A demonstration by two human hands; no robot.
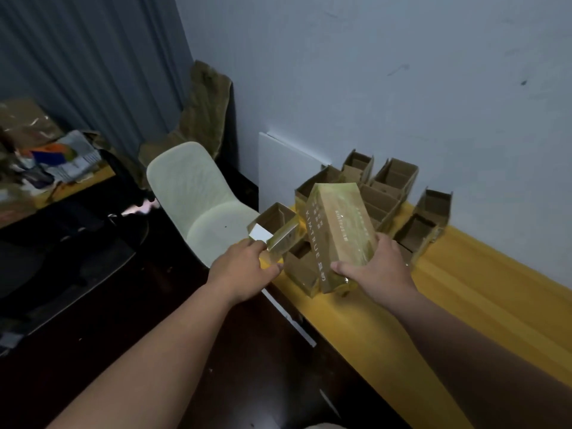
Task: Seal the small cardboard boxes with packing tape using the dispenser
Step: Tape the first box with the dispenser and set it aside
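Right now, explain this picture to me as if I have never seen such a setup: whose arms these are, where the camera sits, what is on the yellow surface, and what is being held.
There is no machine here. A person wears one wide-angle camera on the head, looking forward and down, so the two bare arms reaching in from below are that person's own.

The right hand grips a closed cardboard box printed with KIMTRUE, its surface shiny as if already taped, held tilted above the yellow table.

The left hand holds a smaller object that has a white end and a shiny side, perhaps the tape dispenser; I cannot tell for certain.

On the table, against the wall, stand several open boxes, flaps up, not yet sealed. A pale chair stands to the left.
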